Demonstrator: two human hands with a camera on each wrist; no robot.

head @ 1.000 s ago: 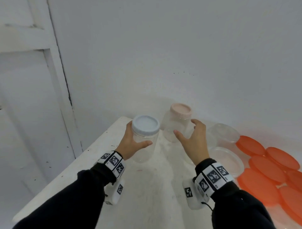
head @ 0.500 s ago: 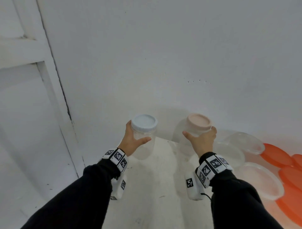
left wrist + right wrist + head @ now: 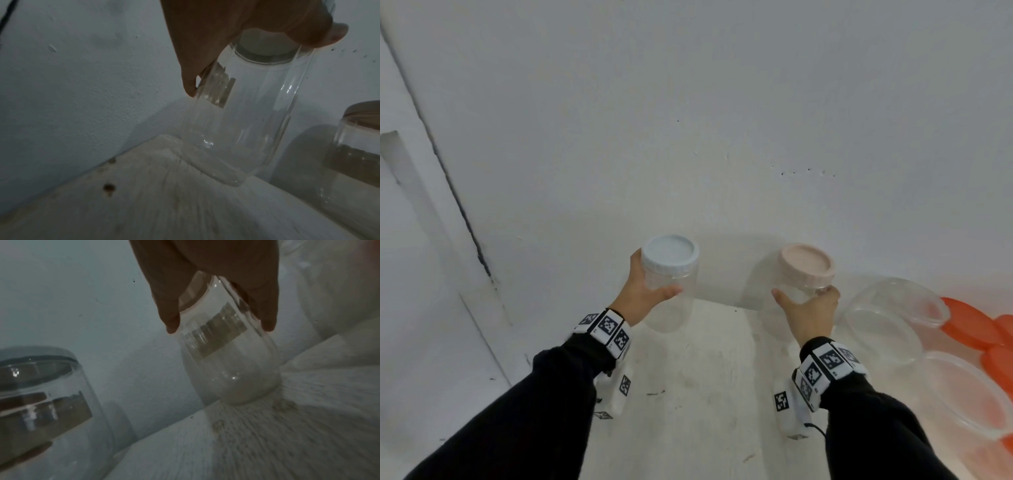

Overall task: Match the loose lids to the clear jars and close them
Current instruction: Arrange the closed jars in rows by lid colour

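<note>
Right now I have both hands loaded, one jar apiece, so I work outward from each grip. My left hand (image 3: 642,298) is wrapped round the upper wall of the white-lidded jar (image 3: 671,291), thumb toward me and fingers curled behind, just under the white lid (image 3: 669,251). From that grip the jar's long axis runs straight down to the desk (image 3: 698,394); the left wrist view shows the base tipped, with only its near edge at or barely above the surface, and I cannot tell whether it touches.

My right hand (image 3: 808,313) is clamped the same way on the shoulder of the pink-lidded jar (image 3: 787,308), thumb on the left side and fingers round the right, directly beneath the pink lid (image 3: 806,262). In the right wrist view that jar hangs below the grip, leaning a little, its base on or very near the desk.

Both lids look seated, so I judge these two as closed and ready to be put down upright; each needs its axis brought vertical under the grip before I let go.

Further right of my right grip lie clear round containers (image 3: 883,329), still open, and beyond them orange lids (image 3: 969,325) in a heap. My right hand is the nearer one for those.
</note>
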